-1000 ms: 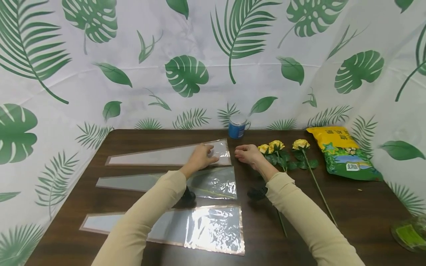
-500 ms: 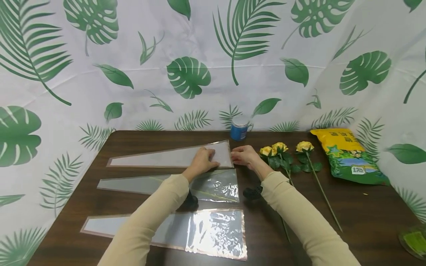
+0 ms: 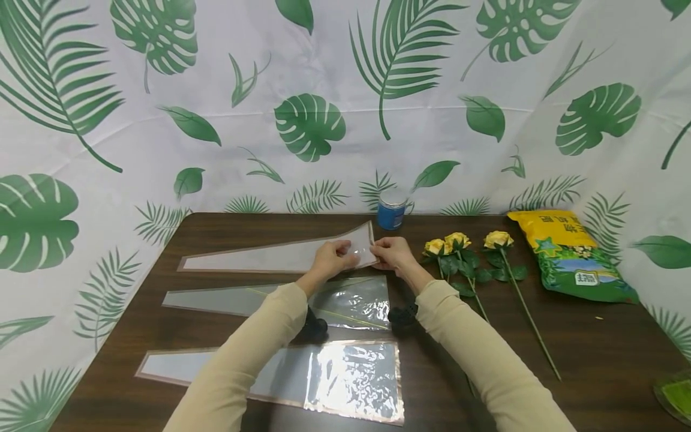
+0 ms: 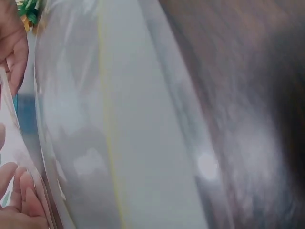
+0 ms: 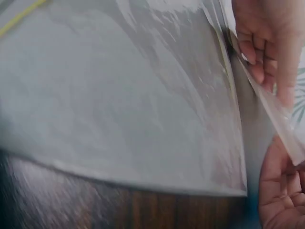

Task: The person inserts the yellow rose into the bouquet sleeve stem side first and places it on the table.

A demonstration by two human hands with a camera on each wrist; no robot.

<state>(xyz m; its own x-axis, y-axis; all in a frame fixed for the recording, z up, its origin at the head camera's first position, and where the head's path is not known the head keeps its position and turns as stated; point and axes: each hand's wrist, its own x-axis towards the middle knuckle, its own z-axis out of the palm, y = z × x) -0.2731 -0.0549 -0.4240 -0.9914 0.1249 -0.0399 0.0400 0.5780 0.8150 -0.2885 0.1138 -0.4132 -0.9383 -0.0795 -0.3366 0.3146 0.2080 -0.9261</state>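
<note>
Right now, a long, tapered, white-backed sleeve of clear film with a pinkish-brown border (image 3: 259,255) is lying in the middle of the head view, its narrow end pointing left. Its wide end is reaching the fingers of the right hand (image 3: 396,253), which are closing narrowly on its right edge and pinching it between thumb and fingertips. That end is sitting slightly raised off the dark brown wooden surface (image 3: 426,384). The left hand (image 3: 332,258) is resting over the sleeve just left of that edge, thumb and forefinger standing apart, with film showing between them.

Below, a second tapered clear sleeve with a yellow line (image 3: 216,298) is lying flat, partly under the left forearm. Lower still, a third sleeve with a shiny copper-toned border (image 3: 351,378) is catching the light. A blue cylindrical tin with a pale lid (image 3: 391,213) is standing just above the right hand. Right of centre, two yellow artificial roses (image 3: 457,241) are lying close together, and a single long-stemmed yellow rose (image 3: 498,240) is lying beside them. Farther right, a yellow-and-green printed plastic bag (image 3: 574,255) is lying on the surface.
</note>
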